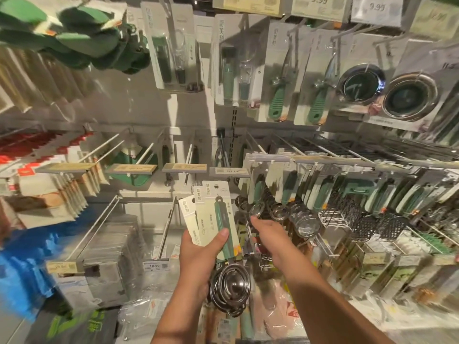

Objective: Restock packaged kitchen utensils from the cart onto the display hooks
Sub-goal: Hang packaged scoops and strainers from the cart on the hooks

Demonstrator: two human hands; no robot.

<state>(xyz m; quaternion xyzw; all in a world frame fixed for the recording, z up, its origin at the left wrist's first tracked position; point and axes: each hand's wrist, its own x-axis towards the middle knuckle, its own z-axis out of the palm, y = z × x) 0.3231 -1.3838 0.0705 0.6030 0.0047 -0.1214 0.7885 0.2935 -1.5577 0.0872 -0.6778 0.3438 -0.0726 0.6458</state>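
Observation:
My left hand grips a fanned stack of carded utensils: cream backing cards, green handles, round steel strainer heads hanging below the palm. My right hand reaches forward with the fingers extended and holds nothing; its fingertip is near the steel rings of matching strainers that hang on the middle row's hooks. A bare hook with a grey price tag juts out just above the held cards.
More hooks in the middle row stick out bare at left. Packed rows of green-handled tools fill the right side. Sink strainers hang above. A blue bag sits at lower left, with bagged stock below my arms.

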